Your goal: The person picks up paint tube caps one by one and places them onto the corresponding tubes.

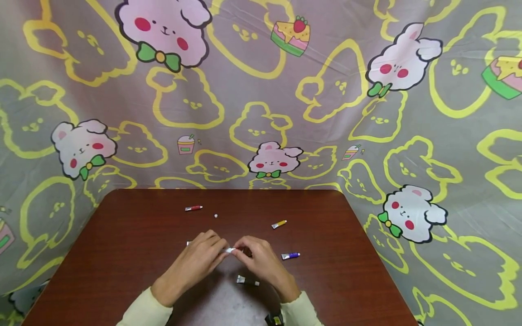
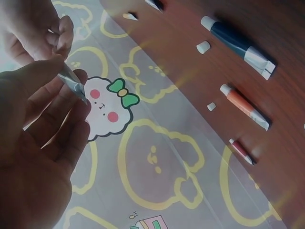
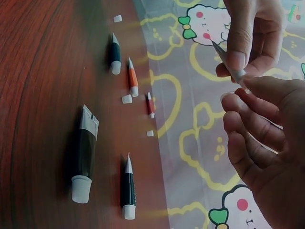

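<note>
Both hands meet at a small silvery-white paint tube (image 1: pixel 229 250), held above the table. My left hand (image 1: pixel 200 253) pinches its body between thumb and fingers; the flat silver tail of the tube (image 2: pixel 75 85) sticks out past the fingertips in the left wrist view. At the other end, my right hand (image 1: pixel 261 262) pinches the tip with thumb and forefinger, its remaining fingers loosely bent. In the right wrist view the tube (image 3: pixel 228 62) slants between the two hands, its tip mostly covered by the right fingers. Below the hands lies a black tube (image 1: pixel 247 280).
On the brown table (image 1: pixel 142 226) lie a red tube (image 1: pixel 193 208), a yellow tube (image 1: pixel 279 224) and a blue tube (image 1: pixel 291 256). An orange tube (image 2: pixel 245 107) and a dark tube (image 2: pixel 238 43) show in the left wrist view. Loose white caps (image 3: pixel 127 98) lie among them.
</note>
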The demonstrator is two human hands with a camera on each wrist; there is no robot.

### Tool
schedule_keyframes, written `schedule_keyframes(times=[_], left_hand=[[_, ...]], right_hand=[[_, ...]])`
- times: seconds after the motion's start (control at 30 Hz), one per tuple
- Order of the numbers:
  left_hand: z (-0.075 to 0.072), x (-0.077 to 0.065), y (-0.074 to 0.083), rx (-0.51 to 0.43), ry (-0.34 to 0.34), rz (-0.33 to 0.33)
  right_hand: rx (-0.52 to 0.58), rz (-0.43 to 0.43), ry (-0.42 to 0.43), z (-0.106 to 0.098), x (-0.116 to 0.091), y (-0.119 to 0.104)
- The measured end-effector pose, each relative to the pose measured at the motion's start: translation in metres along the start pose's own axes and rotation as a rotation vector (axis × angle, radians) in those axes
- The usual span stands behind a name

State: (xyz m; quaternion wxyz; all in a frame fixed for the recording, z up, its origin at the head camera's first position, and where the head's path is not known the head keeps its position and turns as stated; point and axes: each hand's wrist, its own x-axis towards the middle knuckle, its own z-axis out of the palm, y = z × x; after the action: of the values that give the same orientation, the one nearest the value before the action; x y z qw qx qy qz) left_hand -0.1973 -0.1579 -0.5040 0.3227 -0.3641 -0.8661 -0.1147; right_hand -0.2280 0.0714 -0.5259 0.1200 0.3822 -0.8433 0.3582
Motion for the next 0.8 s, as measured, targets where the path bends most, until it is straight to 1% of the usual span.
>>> schedule_keyframes(times=[0.37, 0.57, 0.67, 0.8], left_hand=[[-0.0005, 0.0012, 0.0011, -0.002, 0.011, 0.003], [0.0008, 0.0000, 0.0001, 0.005, 0.009, 0.000], [0.0012, -0.0005, -0.0002, 0.003, 0.008, -0.002], [0.0016, 0.0000, -0.0003, -0.002, 0.009, 0.000]], right_hand=[[-0.030, -0.018, 0.017, 0.0007, -0.0015, 0.0013], [0.042, 0.028, -0.014, 0.0000, -0.0008, -0.0003], [0.059, 0.014, -0.019, 0.0000, -0.0005, 0.0001], [0.038, -0.026, 0.003, -0.0003, -0.0001, 0.0008]])
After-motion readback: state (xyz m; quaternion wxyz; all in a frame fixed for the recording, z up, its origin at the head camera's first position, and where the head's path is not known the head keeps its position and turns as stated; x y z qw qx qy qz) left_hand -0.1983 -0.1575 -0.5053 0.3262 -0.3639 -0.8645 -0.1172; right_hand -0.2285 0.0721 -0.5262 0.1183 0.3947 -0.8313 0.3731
